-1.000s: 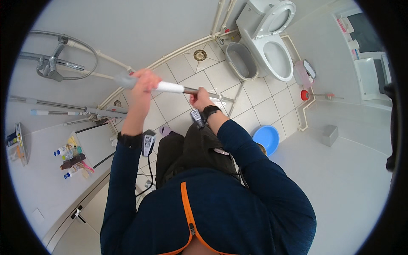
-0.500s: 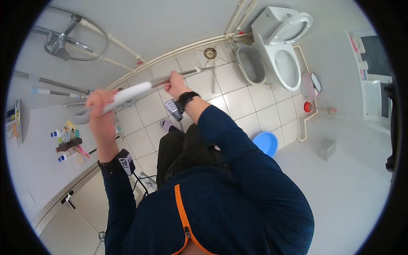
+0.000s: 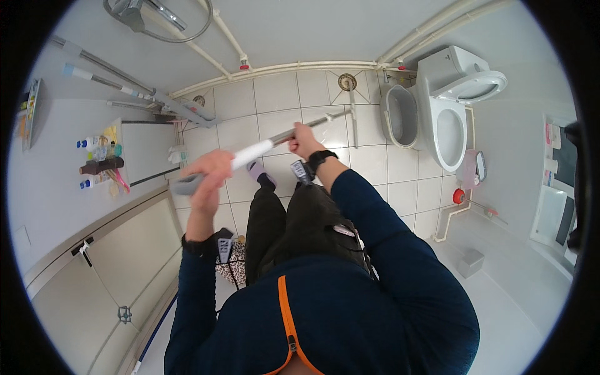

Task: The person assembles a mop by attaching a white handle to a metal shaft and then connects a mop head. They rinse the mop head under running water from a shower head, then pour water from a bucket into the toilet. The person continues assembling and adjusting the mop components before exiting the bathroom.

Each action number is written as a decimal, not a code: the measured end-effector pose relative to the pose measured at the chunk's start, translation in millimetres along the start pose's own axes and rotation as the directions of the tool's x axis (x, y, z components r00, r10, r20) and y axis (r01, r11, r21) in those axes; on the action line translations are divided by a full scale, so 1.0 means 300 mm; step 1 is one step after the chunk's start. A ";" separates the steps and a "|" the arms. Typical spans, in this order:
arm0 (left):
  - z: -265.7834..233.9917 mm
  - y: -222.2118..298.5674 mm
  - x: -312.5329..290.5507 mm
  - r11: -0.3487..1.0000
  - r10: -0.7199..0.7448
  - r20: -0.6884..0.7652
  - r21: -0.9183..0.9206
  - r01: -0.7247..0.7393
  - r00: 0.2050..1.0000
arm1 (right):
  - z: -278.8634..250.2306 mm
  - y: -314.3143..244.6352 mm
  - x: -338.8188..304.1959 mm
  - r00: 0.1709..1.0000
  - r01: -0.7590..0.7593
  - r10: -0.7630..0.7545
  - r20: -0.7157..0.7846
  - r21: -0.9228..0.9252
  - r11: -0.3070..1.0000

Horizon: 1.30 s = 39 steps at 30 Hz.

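White-tiled bathroom floor [image 3: 284, 94] below; left hand [image 3: 209, 175] and right hand [image 3: 304, 140] both closed around a long-handled squeegee [image 3: 253, 150], its grey end partly hidden by fingers

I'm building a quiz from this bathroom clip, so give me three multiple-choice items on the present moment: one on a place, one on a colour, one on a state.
1. Where does the far end of the long-handled tool rest?
A. in the toilet bowl
B. on the tiled floor near the drain
C. on the wall shelf

2. What colour is the zip strip down the person's dark top?
A. orange
B. green
C. white

3. How does the toilet seat stand?
A. shut
B. taken off
C. raised

Answers:
1 B: the crosspiece at the pole's end lies on the tiled floor below the round drain, left of the toilet.
2 A: the zip strip is orange.
3 C: the toilet seat is lifted off the open bowl.

The left hand and right hand both grip the pole.
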<state>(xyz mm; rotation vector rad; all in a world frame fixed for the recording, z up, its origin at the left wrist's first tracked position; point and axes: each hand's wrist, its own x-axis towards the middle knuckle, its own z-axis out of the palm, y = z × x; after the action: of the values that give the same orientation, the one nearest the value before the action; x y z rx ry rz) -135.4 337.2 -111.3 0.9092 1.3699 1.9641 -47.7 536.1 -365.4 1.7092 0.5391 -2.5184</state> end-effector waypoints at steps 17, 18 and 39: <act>-0.251 0.552 -0.289 0.948 0.157 -0.213 0.305 -0.087 0.964 | 0.669 0.467 -0.257 0.948 -0.076 0.067 0.313 0.019 0.997; -0.253 0.558 -0.299 0.948 0.182 -0.224 0.297 -0.111 0.957 | 0.644 0.464 -0.260 0.934 -0.084 0.067 0.351 0.034 0.996; -0.629 0.279 -0.257 0.941 -0.283 0.458 -0.038 0.336 0.843 | 0.171 0.618 -0.148 0.904 0.378 -0.423 0.059 -0.573 0.727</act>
<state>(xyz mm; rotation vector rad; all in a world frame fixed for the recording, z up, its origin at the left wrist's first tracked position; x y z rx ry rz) -244.3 146.6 -93.8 0.9426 1.0447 1.4558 -32.8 339.6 -355.7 1.5603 1.6460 -2.1543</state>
